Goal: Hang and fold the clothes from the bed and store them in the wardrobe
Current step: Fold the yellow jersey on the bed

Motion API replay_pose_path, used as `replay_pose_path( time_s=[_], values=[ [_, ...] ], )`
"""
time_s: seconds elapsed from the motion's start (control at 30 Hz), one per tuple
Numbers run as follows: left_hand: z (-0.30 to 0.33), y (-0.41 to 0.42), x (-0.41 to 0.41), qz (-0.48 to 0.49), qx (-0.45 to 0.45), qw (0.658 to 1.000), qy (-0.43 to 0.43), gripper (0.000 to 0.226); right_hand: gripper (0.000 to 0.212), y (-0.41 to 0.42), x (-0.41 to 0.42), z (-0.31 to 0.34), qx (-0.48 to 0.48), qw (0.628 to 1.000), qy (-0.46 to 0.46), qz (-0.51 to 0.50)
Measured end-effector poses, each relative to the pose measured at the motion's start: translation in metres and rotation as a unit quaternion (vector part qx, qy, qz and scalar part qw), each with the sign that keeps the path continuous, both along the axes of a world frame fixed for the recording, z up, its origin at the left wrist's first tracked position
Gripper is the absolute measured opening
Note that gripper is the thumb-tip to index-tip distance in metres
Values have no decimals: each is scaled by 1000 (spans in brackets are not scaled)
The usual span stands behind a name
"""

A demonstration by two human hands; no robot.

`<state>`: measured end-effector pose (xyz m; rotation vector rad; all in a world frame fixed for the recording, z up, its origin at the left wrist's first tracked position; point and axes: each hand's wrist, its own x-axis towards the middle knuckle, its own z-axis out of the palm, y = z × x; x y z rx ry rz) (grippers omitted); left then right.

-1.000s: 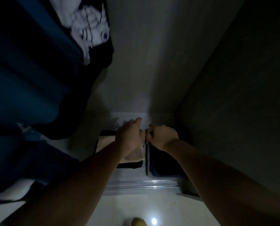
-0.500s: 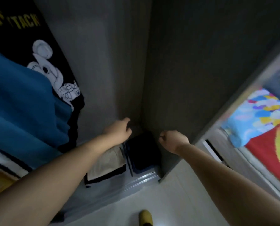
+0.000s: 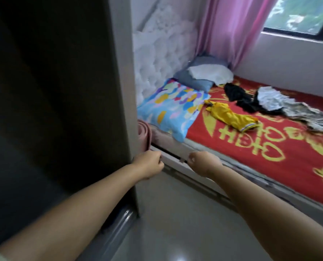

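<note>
Both my hands curl loosely, holding nothing: left hand (image 3: pixel 149 162) and right hand (image 3: pixel 204 162) near the bed (image 3: pixel 270 147) edge; yellow garment (image 3: pixel 230 116) lies on it.

Both hands are held out with fingers curled and nothing in them, the left hand (image 3: pixel 149 162) at the wardrobe (image 3: pixel 119 91) edge, the right hand (image 3: pixel 204 162) before the bed (image 3: pixel 270 147). A yellow garment (image 3: pixel 230 116), a black garment (image 3: pixel 239 97) and a striped garment (image 3: pixel 296 108) are seen lying on the red cover.
</note>
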<state>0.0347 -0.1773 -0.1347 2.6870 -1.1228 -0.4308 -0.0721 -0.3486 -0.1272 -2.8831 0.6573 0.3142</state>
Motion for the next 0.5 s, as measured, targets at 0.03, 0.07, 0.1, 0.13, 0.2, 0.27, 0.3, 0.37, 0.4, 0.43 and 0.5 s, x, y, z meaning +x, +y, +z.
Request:
replay_pose_path(
  time_s=[0.03,0.07,0.1,0.13,0.2,0.27,0.3,0.37,0.4,0.43,0.5],
  values=[
    [3,-20,-4,-18,1,1000,-5,32,33,-17,-9,2,-6,1000,1,-13],
    [7,-46,-10,-38,1,999,-8,33,33,-39,-20,5,-11,1000,1,-29],
    [9,-68,-14,-55,2,998,-10,35,32,-58,-30,6,-13,999,3,-44],
    [12,-96,-20,-73,2,997,-9,36,33,-81,-42,7,-13,998,4,-61],
    [16,-144,-31,-98,-1,995,-8,38,33,-124,-62,8,-3,996,5,-91],
    [17,-190,-42,-117,-5,993,-2,38,33,-166,-79,7,0,994,5,-112],
    [17,-215,-50,-125,-4,992,4,38,35,-190,-88,6,-4,993,4,-122],
    [19,-269,-67,-146,1,989,8,39,37,-236,-108,6,-9,989,4,-144],
    [20,-288,-73,-153,0,988,9,40,37,-251,-115,5,-8,989,8,-150],
    [21,-310,-80,-159,-3,987,14,40,37,-270,-124,6,-8,988,12,-155],
    [19,-353,-93,-169,-2,985,28,38,34,-308,-140,9,0,986,16,-165]
  ],
)
